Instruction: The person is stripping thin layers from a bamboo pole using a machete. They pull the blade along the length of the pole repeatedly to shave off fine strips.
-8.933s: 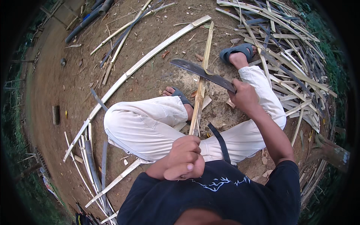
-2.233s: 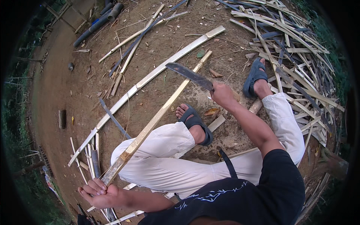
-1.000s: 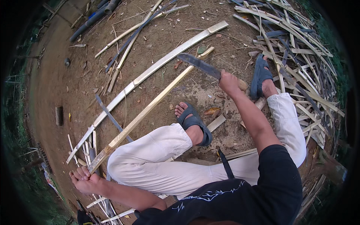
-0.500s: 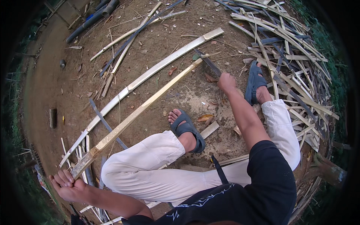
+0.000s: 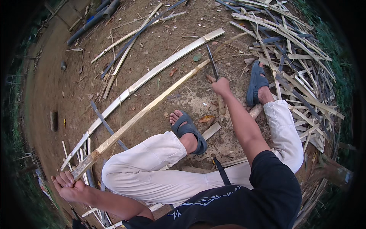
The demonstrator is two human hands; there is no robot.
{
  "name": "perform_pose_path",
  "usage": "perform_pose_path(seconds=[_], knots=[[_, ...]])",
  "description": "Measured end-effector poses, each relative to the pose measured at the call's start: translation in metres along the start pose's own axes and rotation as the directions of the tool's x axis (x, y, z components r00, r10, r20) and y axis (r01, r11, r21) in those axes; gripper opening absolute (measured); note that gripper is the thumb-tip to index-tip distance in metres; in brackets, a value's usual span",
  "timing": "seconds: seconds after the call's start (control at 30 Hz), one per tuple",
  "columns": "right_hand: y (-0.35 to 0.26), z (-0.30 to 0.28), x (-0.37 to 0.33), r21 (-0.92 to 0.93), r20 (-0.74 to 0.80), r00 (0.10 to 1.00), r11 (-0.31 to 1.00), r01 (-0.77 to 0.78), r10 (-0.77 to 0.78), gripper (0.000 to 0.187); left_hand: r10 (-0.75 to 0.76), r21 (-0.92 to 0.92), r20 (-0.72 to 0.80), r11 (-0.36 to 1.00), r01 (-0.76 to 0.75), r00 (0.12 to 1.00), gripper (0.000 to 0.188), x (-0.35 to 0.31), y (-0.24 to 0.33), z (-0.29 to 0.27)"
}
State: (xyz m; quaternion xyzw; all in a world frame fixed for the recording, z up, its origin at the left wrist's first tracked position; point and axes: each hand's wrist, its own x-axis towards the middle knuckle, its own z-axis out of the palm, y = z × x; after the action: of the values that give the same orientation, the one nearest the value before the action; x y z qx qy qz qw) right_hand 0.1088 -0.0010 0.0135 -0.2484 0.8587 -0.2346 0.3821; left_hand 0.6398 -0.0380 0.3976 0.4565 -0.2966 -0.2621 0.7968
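My left hand (image 5: 70, 187) is wrapped round the near end of a long pale split-bamboo strip (image 5: 142, 113), low at the left. The strip slants up and away to the right, past my left knee. In my right hand (image 5: 222, 87) is a knife (image 5: 212, 64) with a dark narrow blade, its tip pointing away from me. The blade crosses right at the strip's far end. Beyond it, a thin tan sliver (image 5: 230, 39) curves off to the upper right; whether it is still joined to the strip I cannot tell.
Another long bamboo strip (image 5: 156, 71) lies on the dirt beyond. A big heap of split strips (image 5: 293, 57) spreads at the right, beside my sandalled right foot (image 5: 259, 84). My left foot (image 5: 188, 131) stands mid-ground. Dark bamboo poles (image 5: 89, 26) lie far left.
My right hand has shifted a little left and nearer, and the knife has turned from slanting left to almost upright. The tan sliver now stretches further to the upper right. My left hand stays put.
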Motion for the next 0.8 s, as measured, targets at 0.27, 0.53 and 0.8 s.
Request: perform_pose_path(seconds=[0.27, 0.53, 0.8], knots=[[0.033, -0.028, -0.023, -0.52, -0.144, 0.971, 0.849, 0.091, -0.192, 0.027, -0.015, 0.061, -0.005, 0.998, 0.015, 1.0, 0.018, 0.003, 0.004, -0.01], [0.001, -0.02, -0.059, -0.548, -0.072, 0.973, 0.824, 0.144, -0.218, 0.025, -0.002, 0.023, -0.045, 1.0, 0.003, 0.999, 0.02, -0.003, 0.005, -0.014], [0.002, -0.028, -0.039, -0.459, -0.086, 0.984, 0.883, 0.102, -0.158, 0.025, 0.031, 0.112, -0.01, 0.993, -0.03, 0.999, 0.024, -0.01, 0.003, -0.025]])
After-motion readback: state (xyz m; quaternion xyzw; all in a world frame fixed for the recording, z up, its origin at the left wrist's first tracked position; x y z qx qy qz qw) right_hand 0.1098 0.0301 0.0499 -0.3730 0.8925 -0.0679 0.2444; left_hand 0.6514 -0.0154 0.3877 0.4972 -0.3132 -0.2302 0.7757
